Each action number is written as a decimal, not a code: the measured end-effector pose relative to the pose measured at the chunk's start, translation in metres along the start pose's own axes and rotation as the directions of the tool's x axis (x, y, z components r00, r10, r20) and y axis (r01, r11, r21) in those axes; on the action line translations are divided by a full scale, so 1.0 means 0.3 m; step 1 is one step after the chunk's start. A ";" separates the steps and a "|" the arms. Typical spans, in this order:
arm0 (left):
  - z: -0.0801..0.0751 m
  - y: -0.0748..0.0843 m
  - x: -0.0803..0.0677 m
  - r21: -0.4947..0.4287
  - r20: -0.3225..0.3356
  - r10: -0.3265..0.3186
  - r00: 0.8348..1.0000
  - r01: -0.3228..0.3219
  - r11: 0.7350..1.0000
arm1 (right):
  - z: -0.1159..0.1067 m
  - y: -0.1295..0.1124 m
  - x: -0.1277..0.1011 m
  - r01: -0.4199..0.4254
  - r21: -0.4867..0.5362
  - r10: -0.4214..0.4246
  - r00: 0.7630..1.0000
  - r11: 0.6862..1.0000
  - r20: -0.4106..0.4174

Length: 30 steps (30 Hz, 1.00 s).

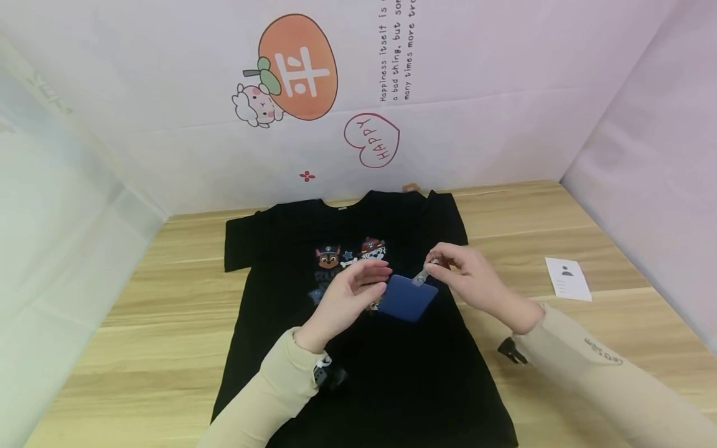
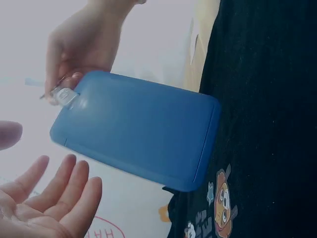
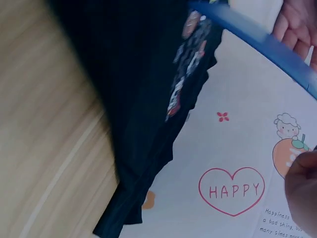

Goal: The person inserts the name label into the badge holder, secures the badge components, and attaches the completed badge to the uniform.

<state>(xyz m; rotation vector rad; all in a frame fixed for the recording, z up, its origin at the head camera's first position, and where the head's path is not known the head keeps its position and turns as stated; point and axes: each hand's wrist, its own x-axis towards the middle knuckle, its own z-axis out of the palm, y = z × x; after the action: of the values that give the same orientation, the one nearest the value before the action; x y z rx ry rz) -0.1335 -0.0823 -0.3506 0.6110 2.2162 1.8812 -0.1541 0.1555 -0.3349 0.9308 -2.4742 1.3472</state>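
A clear clip [image 1: 421, 278] on a blue holder [image 1: 407, 297] is pinched by the right hand [image 1: 473, 281], so the holder is hung just above a black shirt [image 1: 386, 373]. The left hand [image 1: 350, 298] is held open beside the holder, fingers relaxed, nothing gripped. The shirt is spread flat on a table [image 1: 168, 323]; a white card [image 1: 567, 279] is seen well to the right

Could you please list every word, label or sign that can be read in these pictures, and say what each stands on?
"HAPPY": in the red heart on the backdrop.
"Happiness itself is": vertical text on the backdrop; neighbouring lines partly readable, cut off.
Orange fruit: white character, not surely readable.
White card: print too small.
Right sleeve: lettering too small.
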 end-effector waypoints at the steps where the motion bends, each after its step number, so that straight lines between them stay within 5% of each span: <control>1: 0.004 0.001 0.002 0.010 0.009 0.011 1.000 -0.011 1.000 | 0.001 -0.003 0.003 -0.033 0.042 0.032 0.999 0.999 0.011; 11: 0.036 -0.010 0.003 0.059 0.058 0.042 0.997 -0.045 0.997 | 0.030 -0.008 0.029 -0.116 0.364 0.090 0.992 0.924 0.088; 23: 0.050 -0.007 0.003 0.036 0.051 0.052 0.997 -0.054 0.998 | 0.052 0.008 0.052 -0.318 0.387 0.250 0.944 0.866 0.217; 30: 0.057 -0.018 0.005 0.083 0.046 0.051 0.998 -0.054 0.995 | 0.062 0.018 0.061 -0.356 0.448 0.270 0.931 0.820 0.245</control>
<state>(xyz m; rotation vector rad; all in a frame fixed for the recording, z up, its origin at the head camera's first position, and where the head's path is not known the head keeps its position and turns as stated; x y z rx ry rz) -0.1294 -0.0669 -0.3588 0.7245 2.2823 1.7880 -0.1692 0.1346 -0.3418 0.7637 -2.5423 2.1635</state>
